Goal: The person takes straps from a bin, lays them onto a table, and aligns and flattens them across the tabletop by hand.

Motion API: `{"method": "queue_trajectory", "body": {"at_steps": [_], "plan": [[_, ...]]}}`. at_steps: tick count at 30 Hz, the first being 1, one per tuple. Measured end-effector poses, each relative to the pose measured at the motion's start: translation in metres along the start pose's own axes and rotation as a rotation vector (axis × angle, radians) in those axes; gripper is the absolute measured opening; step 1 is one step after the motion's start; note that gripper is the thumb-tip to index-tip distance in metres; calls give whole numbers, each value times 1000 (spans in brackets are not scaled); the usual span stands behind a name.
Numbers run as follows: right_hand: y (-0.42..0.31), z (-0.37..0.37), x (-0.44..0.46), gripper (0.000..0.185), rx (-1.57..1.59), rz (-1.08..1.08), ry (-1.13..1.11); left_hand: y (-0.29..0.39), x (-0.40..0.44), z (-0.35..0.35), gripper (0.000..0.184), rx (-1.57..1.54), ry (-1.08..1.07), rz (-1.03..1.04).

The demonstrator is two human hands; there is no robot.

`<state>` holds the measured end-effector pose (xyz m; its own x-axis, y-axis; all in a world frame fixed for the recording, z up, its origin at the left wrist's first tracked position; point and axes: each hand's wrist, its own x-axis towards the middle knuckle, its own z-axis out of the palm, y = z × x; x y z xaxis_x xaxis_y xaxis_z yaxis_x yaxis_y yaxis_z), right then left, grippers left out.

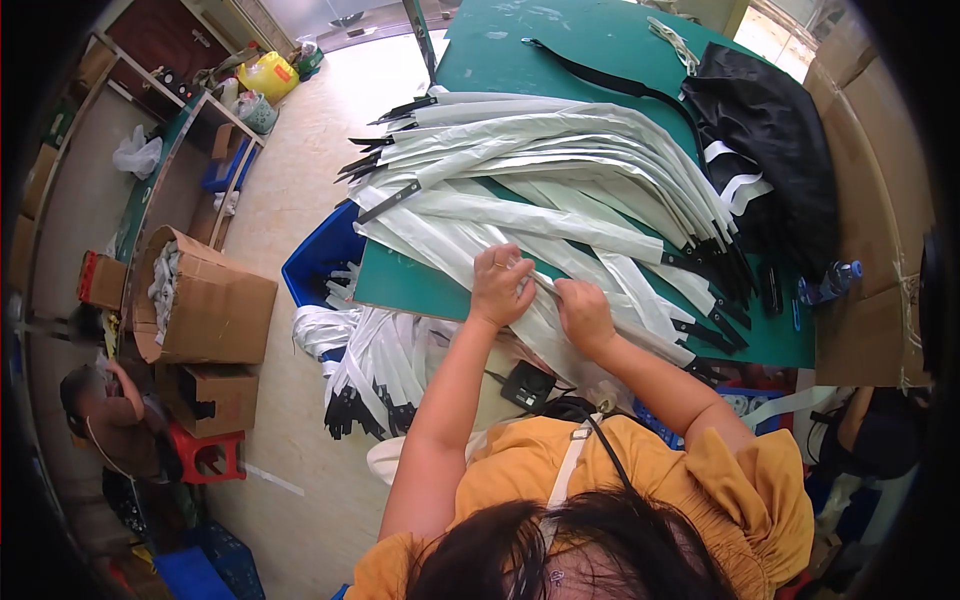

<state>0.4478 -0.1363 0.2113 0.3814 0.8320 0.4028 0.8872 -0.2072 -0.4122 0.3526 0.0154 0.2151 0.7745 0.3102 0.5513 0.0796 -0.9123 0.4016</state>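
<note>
Long white sleeve-like strips with black ends [560, 135] lie in a fanned pile on the green table [490, 35]. At the table's near edge, my left hand [503, 287] has its fingers curled and pinched on a white strip [545, 335]. Just to its right, my right hand [584, 314] is closed on the same strip, thumb and fingers together. The part of the strip inside my fingers is hidden. Other white strips run under and beyond both hands, with black ends showing at the right.
A black cloth or bag [765, 150] and a small bottle [838, 280] sit at the table's right. More white strips [370, 355] hang by a blue bin [318, 255]. Cardboard boxes [220, 305] stand on the left, where another person [115, 420] sits by a red stool [212, 455].
</note>
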Motion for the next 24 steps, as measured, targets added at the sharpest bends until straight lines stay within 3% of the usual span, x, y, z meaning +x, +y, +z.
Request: {"method": "queue_trajectory", "body": {"at_steps": [5,7,9,10,13,16,19,22,24], "plan": [[5,-22,15,36,-108,115,132,-3,-1,2,25,-11,-14,6],[11,-27,19,39,-53,160,-34,-4,-1,3,27,-16,1,13],[23,-28,23,45,7,187,-130,4,-2,-4,33,58,178,-38],[28,-25,19,46,6,185,-70,9,-5,-8,36,97,271,-64],[10,-31,10,56,-8,197,39,13,-36,-19,48,200,493,-393],[-47,-40,-10,65,-41,44,-61,12,-61,-20,51,142,243,-727],[-73,-25,-9,68,-16,3,-234,26,-29,-20,64,-66,123,-859],[-72,0,6,61,-28,-40,-181,24,3,6,74,-282,27,-988],[-50,19,3,70,-37,-29,-156,15,16,7,80,-385,29,-1037]]}}
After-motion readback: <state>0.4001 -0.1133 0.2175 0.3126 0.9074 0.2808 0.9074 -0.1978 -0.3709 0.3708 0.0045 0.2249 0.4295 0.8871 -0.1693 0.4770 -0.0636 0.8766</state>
